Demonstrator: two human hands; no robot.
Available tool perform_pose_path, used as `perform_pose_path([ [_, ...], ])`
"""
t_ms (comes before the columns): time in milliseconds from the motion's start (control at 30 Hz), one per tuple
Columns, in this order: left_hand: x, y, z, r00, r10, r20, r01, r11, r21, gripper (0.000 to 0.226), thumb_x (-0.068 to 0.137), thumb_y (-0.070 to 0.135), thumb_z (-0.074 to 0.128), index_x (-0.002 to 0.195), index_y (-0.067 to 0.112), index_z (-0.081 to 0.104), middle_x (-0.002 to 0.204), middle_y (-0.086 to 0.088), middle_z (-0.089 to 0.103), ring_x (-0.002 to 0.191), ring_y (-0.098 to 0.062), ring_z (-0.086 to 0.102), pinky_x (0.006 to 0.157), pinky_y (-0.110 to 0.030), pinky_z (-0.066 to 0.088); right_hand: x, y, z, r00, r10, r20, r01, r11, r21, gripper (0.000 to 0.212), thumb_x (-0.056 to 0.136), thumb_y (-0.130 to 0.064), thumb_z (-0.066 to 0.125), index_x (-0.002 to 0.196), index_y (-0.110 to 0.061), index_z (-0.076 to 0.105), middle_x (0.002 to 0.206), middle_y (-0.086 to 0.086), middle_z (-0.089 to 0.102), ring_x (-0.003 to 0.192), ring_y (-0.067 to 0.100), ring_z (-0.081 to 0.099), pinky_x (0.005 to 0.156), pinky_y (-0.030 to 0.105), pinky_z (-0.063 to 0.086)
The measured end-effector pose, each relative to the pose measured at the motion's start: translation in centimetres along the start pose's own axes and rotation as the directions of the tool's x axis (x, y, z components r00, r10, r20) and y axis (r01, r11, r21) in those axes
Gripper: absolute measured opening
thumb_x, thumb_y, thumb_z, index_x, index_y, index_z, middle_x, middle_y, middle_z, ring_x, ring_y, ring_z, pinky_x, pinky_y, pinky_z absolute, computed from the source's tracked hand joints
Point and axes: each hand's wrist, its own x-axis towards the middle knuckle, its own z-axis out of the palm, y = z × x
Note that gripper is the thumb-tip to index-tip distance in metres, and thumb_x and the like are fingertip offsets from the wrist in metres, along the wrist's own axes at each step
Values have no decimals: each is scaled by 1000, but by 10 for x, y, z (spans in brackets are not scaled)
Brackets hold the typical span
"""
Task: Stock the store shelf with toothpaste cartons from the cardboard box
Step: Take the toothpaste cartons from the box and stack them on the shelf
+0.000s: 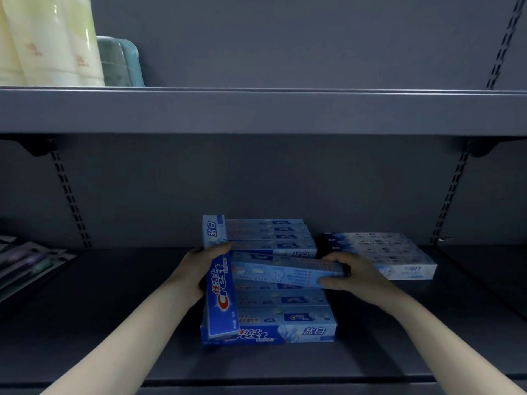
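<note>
Head view: left hand (pixel 199 269) gripping upright carton (pixel 218 276), long axis running front to back; right hand (pixel 346 273) pinching tilted carton (pixel 288 273), axis crosswise, above stacked cartons (pixel 285 317) on shelf (pixel 114 323); cardboard box unseen.

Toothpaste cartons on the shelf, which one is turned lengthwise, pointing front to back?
The Crest carton gripped by the left hand, at the stack's left end. The others lie crosswise, including the one the right hand holds.

Two bare forearms enter from the bottom edge, no sleeves visible. Left hand (pixel 199 269) bare, no rings or watch seen. Right hand (pixel 359 276) bare too; dark spot near thumb, unclear.
</note>
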Motion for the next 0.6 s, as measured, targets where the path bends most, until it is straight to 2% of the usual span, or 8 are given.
perform_pose_path([
  [67,0,-1,-2,1000,-24,0,24,1000,-5,20,80,20,71,93,8,62,84,-16,66,74,-27,62,74,-37,51,-2,-1,-1,996,87,23,-88,995,50,22,85,-39,63,104,-28,60,102,-8,63,82,3,60,63,10,47],
  [167,-1,-1,-4,999,-37,5,37,999,-3,20,80,19,71,93,8,62,84,-17,67,75,-27,62,79,-40,51,-3,-2,-1,982,188,27,-190,976,103,31,89,-52,49,101,-27,61,99,1,66,69,14,61,59,23,50],
  [267,-3,0,-6,1000,-28,-1,28,1000,2,19,80,19,71,93,8,62,84,-17,67,73,-27,63,75,-38,52,-3,-2,1,988,154,-3,-152,976,153,28,88,-42,56,99,-19,67,97,9,67,72,15,60,62,23,51],
  [333,-5,1,-7,1000,-14,-8,14,1000,1,18,81,19,71,92,9,62,83,-16,68,72,-26,63,70,-36,52,-4,-4,0,994,103,-26,-96,973,210,18,86,-29,63,101,-21,68,102,5,67,84,14,62,69,22,51],
  [433,-8,1,-12,1000,-15,-16,15,1000,-5,18,81,19,70,93,9,61,82,-16,68,73,-26,64,68,-35,53,-5,-4,-1,997,46,-63,-30,972,232,31,78,-12,73,104,-28,64,107,-5,65,99,10,60,80,18,49],
  [533,-10,-2,-17,999,-39,-26,39,999,-19,18,81,19,71,91,9,61,74,-14,70,74,-28,64,71,-37,53,-6,-2,3,997,25,-77,-4,967,255,44,74,-2,74,107,-29,63,110,-8,64,102,4,59,76,11,48],
  [600,-11,-3,-18,999,-40,-26,40,999,-17,17,81,19,70,91,9,61,64,-11,70,73,-27,64,71,-37,53,-6,3,5,995,24,-98,7,952,307,50,74,1,74,113,-27,60,112,-6,64,105,7,59,80,15,48],
])
